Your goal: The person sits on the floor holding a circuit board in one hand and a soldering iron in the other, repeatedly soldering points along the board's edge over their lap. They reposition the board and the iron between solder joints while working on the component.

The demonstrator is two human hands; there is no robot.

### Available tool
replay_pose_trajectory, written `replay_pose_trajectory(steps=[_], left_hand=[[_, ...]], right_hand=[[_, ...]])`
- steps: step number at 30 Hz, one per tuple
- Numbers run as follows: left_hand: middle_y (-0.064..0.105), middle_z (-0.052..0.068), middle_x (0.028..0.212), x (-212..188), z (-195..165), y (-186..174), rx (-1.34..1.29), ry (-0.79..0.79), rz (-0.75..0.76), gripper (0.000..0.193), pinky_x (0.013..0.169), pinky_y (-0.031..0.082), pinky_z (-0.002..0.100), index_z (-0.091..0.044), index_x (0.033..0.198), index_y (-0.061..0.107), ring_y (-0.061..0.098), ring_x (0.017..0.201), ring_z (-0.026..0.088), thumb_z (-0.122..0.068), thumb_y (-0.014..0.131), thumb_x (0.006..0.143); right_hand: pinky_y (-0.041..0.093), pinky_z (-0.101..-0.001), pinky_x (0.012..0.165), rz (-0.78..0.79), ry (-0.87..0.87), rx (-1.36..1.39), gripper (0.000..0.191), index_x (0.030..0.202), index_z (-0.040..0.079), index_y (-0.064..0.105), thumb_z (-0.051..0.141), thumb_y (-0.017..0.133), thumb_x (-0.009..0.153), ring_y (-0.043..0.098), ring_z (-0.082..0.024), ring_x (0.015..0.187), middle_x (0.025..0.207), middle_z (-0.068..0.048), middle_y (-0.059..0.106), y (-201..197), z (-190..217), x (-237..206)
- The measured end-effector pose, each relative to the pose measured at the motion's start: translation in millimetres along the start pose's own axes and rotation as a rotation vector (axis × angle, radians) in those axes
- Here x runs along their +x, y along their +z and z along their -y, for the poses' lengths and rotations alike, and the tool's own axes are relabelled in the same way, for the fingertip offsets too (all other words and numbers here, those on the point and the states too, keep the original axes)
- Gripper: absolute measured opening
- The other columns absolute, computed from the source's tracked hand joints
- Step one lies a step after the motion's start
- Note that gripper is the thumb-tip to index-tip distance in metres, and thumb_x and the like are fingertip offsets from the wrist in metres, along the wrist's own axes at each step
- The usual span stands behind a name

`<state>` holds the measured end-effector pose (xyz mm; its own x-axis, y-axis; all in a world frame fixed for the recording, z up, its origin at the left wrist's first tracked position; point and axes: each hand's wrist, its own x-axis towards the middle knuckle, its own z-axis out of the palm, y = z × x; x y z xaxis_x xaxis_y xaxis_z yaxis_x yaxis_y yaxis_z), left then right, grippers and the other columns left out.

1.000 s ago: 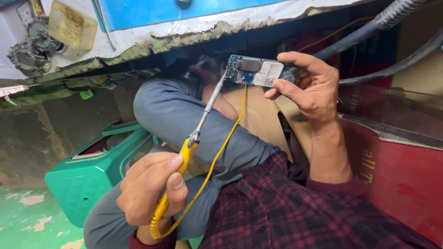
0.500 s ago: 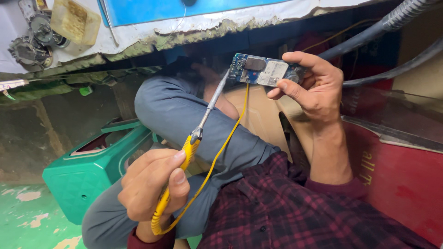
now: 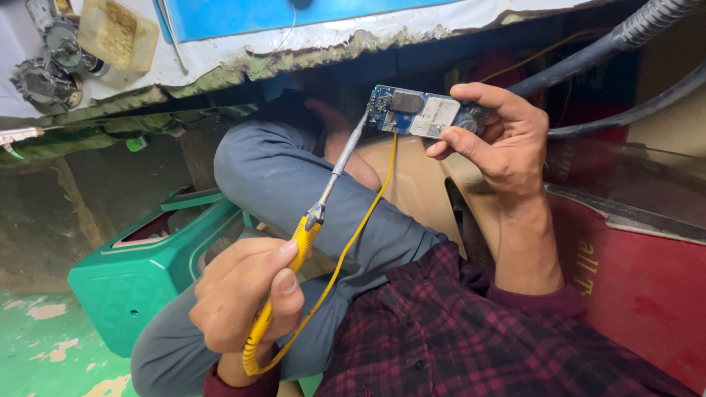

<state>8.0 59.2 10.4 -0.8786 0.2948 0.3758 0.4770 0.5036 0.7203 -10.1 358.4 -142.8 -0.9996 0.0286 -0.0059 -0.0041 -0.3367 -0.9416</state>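
Circuit board (image 3: 419, 114), small and blue with a pale rectangular patch in its middle, sits up and to the right of where the person crouches, pinched by its right end in the right hand (image 3: 496, 143). Thumb below and fingers curled over the top press together on that end, so the left end of the board sticks out free. Its long axis runs nearly level, tipped slightly down to the right.

From the left hand (image 3: 246, 298), low and close to the body, the soldering iron (image 3: 316, 213) rises on a slant up and to the right. Fingers and thumb are closed around its yellow handle, and the thin metal shaft reaches to the board's free left edge; the tip looks to be touching or just at that edge, though I cannot tell contact for certain. So the board lies up and right of the left-hand grip, along the line of the iron, and the iron meets the board's long axis at a steep angle.

A yellow wire (image 3: 360, 228) hangs from the board's underside and curves down toward the left hand. Behind the raised knee stands a green plastic stool (image 3: 140, 283), and dark corrugated hoses (image 3: 588, 55) run across the upper right.
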Motion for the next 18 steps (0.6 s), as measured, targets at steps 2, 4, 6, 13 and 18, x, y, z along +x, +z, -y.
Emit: replay_pose_trajectory(steps=[2,4,6,13,18], left_hand=[[0.068,0.015,0.081,0.3,0.1,0.1,0.01,0.019,0.004,0.013,0.065,0.059,0.032,0.009,0.102,0.067,0.073,0.076,0.028,-0.003,0.064,0.096],[0.068,0.015,0.083,0.7,1.4,0.3,0.034,0.047,0.004,0.012,0.066,0.059,0.033,0.008,0.102,0.066,0.073,0.076,0.028,-0.002,0.064,0.096],[0.069,0.014,0.084,0.9,1.0,0.1,0.057,0.065,0.015,0.01,0.069,0.06,0.035,0.007,0.102,0.066,0.073,0.076,0.029,-0.001,0.064,0.096],[0.069,0.012,0.086,-0.8,-4.2,-4.9,0.087,0.053,0.063,0.011,0.072,0.06,0.037,0.005,0.104,0.066,0.073,0.078,0.029,-0.001,0.064,0.096],[0.069,0.012,0.086,0.8,-0.9,-3.3,0.08,0.084,0.061,0.01,0.072,0.06,0.037,0.005,0.105,0.065,0.073,0.078,0.029,-0.001,0.063,0.097]], right_hand=[[0.066,-0.0324,0.083,-0.001,0.003,0.003,0.041,0.138,-0.007,0.059,-0.009,0.072,0.1,0.077,-0.025,0.088,0.104,-0.021,0.073,-0.2,0.0,-0.3],[0.066,-0.0323,0.082,-0.001,0.002,-0.003,0.04,0.138,-0.007,0.059,-0.009,0.072,0.1,0.077,-0.025,0.088,0.104,-0.021,0.073,0.0,-1.0,0.2],[0.066,-0.0323,0.083,-0.004,0.004,0.003,0.04,0.138,-0.007,0.059,-0.009,0.072,0.099,0.077,-0.025,0.088,0.105,-0.021,0.073,-0.2,-1.1,0.4],[0.066,-0.0326,0.083,-0.008,0.004,0.009,0.04,0.138,-0.007,0.059,-0.009,0.072,0.1,0.077,-0.025,0.088,0.105,-0.022,0.073,1.1,-0.4,1.1],[0.066,-0.0325,0.082,-0.011,0.011,0.012,0.04,0.138,-0.007,0.059,-0.009,0.072,0.1,0.077,-0.024,0.087,0.104,-0.021,0.073,1.3,-0.4,1.7]])
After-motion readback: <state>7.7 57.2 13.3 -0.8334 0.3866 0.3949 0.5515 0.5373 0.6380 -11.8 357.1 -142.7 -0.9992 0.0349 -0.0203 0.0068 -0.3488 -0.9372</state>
